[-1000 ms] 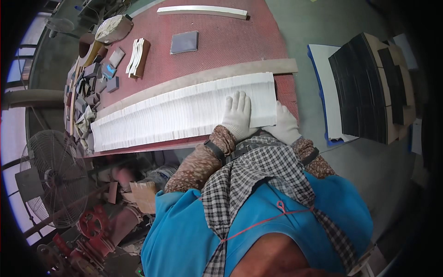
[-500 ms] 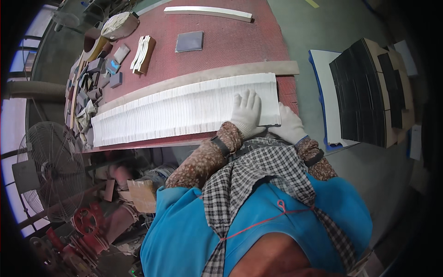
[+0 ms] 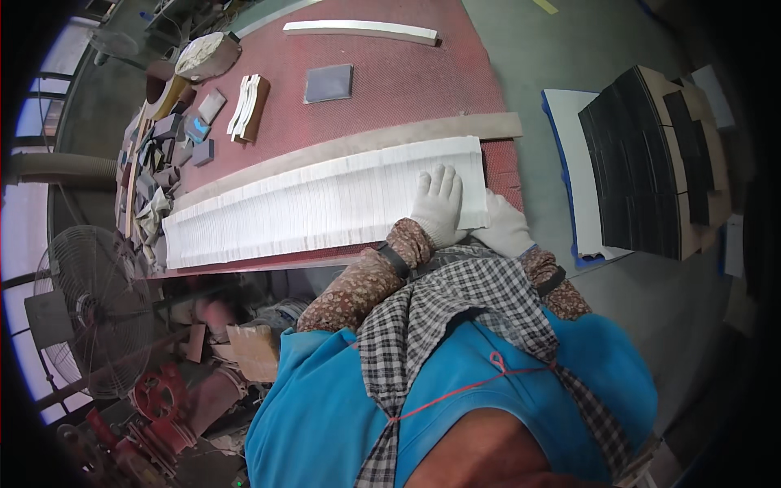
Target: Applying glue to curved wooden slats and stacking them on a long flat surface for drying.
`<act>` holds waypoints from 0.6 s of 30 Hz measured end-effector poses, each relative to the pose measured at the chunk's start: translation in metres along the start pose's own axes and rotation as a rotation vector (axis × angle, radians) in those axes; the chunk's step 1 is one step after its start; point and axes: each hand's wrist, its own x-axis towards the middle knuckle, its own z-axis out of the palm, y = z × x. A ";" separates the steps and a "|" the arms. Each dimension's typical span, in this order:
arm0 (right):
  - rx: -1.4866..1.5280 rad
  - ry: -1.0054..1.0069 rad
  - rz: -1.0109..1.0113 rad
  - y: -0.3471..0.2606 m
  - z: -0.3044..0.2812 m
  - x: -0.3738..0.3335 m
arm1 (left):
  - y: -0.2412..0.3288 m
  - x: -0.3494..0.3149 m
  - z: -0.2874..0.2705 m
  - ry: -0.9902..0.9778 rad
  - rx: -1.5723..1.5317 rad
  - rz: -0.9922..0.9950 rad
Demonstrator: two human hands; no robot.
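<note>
A long row of thin white curved pieces (image 3: 325, 198), packed face to face, lies along the near side of the red work table. My left hand (image 3: 438, 207), in a white knit glove, rests flat on top of the row near its right end, fingers stretched and slightly apart. Against the right end face of the row is my right hand (image 3: 506, 228), gloved the same way. Its fingers point away from me, and part of them is hidden beside the end piece. Along the row's far side runs a long pale straight bar (image 3: 350, 154).
Farther back on the red table (image 3: 390, 81) lie a grey sanding block (image 3: 329, 83), a few wavy white strips (image 3: 248, 108) and a long white bar (image 3: 362, 32). Sanding scraps crowd the left edge. A fan (image 3: 93, 309) stands left; stacked black-sided boards (image 3: 630, 159) stand right.
The table and row sit slightly differently in view, as the view has shifted a little. Both hands keep their places at the row's right end.
</note>
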 end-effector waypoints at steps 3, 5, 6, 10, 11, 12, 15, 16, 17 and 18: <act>0.032 0.001 -0.028 0.001 -0.004 -0.003 | 0.001 -0.001 -0.001 -0.048 0.014 -0.007; 0.018 0.019 -0.059 0.002 -0.004 -0.003 | 0.001 -0.001 -0.001 -0.053 0.015 -0.014; -0.001 0.017 -0.066 0.002 -0.004 -0.002 | 0.001 0.000 0.000 -0.058 0.016 -0.017; -0.067 0.029 -0.010 -0.001 -0.003 -0.002 | 0.002 0.000 0.004 -0.044 0.009 -0.023; -0.035 0.034 -0.034 -0.003 -0.005 -0.003 | 0.002 0.000 0.004 -0.039 0.010 -0.026; -0.010 -0.013 0.010 -0.004 -0.008 -0.003 | 0.002 0.000 0.005 -0.031 -0.003 -0.029; 0.035 -0.072 0.051 -0.009 -0.017 -0.009 | 0.002 -0.001 0.004 -0.018 -0.020 -0.027; 0.045 -0.071 0.041 -0.010 -0.020 -0.010 | 0.002 -0.001 0.004 -0.019 -0.017 -0.025; 0.067 -0.059 0.056 -0.012 -0.022 -0.012 | 0.002 -0.001 0.004 -0.007 -0.015 -0.025; 0.093 -0.040 0.060 -0.013 -0.023 -0.012 | 0.001 -0.002 0.004 -0.005 -0.025 -0.022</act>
